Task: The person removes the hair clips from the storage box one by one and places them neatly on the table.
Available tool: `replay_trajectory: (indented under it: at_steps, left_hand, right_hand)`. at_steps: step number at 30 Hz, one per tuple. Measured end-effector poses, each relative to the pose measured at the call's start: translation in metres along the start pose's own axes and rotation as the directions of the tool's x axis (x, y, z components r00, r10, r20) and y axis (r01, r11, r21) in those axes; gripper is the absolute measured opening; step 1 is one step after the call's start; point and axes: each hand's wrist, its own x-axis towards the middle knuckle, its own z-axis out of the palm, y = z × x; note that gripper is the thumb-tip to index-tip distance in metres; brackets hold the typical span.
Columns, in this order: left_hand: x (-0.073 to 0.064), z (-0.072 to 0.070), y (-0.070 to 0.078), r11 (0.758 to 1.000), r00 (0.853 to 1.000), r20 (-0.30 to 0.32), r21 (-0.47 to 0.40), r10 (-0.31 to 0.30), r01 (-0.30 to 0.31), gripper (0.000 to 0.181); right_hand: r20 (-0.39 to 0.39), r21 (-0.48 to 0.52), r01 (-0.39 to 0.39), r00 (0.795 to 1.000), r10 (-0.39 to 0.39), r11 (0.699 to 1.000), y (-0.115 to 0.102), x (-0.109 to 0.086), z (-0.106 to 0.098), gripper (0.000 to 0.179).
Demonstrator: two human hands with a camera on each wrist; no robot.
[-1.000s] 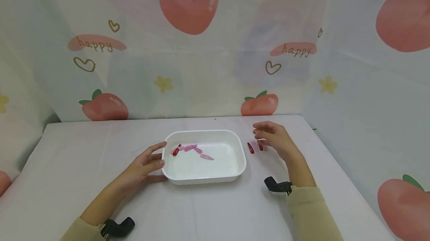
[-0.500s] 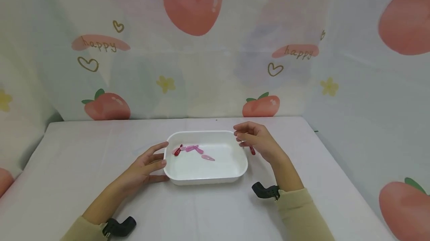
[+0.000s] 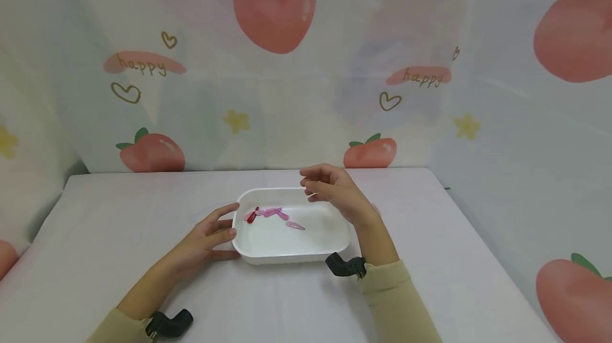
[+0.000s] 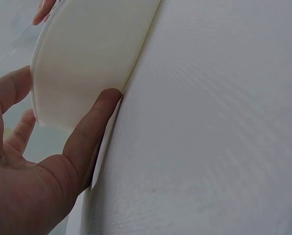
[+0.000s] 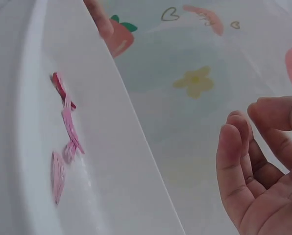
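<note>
In the head view, a white rectangular tray [image 3: 315, 237] stands on the table. Inside it lie several pink snap hair clips [image 3: 295, 225] and a red hair clip [image 3: 252, 216], most of them bunched toward the left end. My left hand [image 3: 205, 237] rests spread fingers against the tray's left end, some at the rim and one low on the wall, as the left wrist view shows. Over the tray's back right corner hovers my right hand [image 3: 334, 189], its fingers loosely bent. Nothing shows between those fingers [image 5: 230, 147] in the right wrist view.
Just past my right wrist, a bit of a pink clip [image 3: 376, 207] shows on the white tablecloth [image 3: 268, 306]; the forearm hides the spot beside it. A fruit-patterned cloth backdrop [image 3: 287, 93] rises behind the table.
My right hand has moved left, from above the clips beside the tray to over its back right corner. The left hand and the clips in the tray stay put.
</note>
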Motion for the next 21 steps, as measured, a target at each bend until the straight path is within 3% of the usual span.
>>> replay_trajectory:
  at_steps: [5, 12, 21]
  left_hand:
    - [0.001, -0.002, -0.002, 1.0, 1.0, -0.007, 0.0, -0.009, 0.009, 0.064]
    - [0.0, -0.002, -0.001, 1.0, 1.0, 0.0, -0.003, -0.002, 0.002, 0.063]
    - [0.001, 0.0, -0.001, 1.0, 1.0, 0.001, 0.001, -0.002, 0.002, 0.063]
  right_hand:
    - [0.051, -0.019, -0.061, 0.997, 0.061, 0.998, 0.013, 0.006, 0.015, 0.032]
    - [0.039, -0.164, -0.127, 0.99, 0.135, 0.978, 0.036, 0.01, 0.026, 0.034]
    - [0.001, -0.432, -0.142, 0.987, 0.158, 0.89, 0.051, 0.013, 0.036, 0.024]
